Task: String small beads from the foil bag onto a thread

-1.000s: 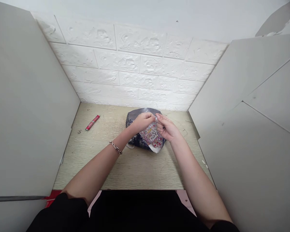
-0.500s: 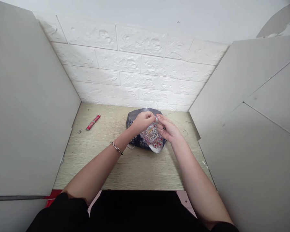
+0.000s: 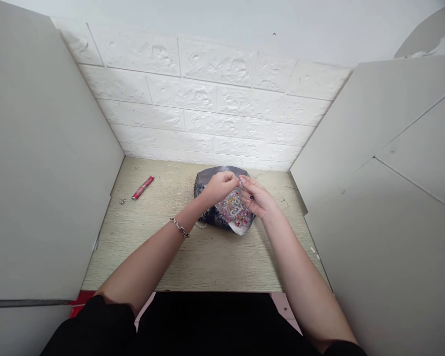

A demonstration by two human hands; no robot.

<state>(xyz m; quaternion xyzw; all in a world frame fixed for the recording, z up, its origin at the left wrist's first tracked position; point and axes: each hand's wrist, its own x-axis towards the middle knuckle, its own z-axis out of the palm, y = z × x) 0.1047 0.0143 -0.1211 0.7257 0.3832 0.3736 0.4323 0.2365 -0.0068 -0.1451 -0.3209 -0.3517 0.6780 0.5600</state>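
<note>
Both my hands meet fingertip to fingertip above a dark blue patterned bag (image 3: 218,221) with a silvery grey lining, opened out on the table. Inside it lies a heap of small beads (image 3: 234,211), clear, pink, red and yellow. My left hand (image 3: 222,186) is curled closed, thumb against the forefinger; whatever it pinches is hidden. The thumb and forefinger of my right hand (image 3: 257,195) press together, its other fingers loosely bent over the beads. A tiny clear or silvery bit shows between the two hands' fingertips, too small to name.
A red tube-shaped item (image 3: 143,188) lies on the table (image 3: 207,262) at the left, beside a small metal piece (image 3: 122,201). Thin thread-like strands lie right of the bag. Grey panels stand on both sides, with a white brick-patterned wall (image 3: 200,94) behind.
</note>
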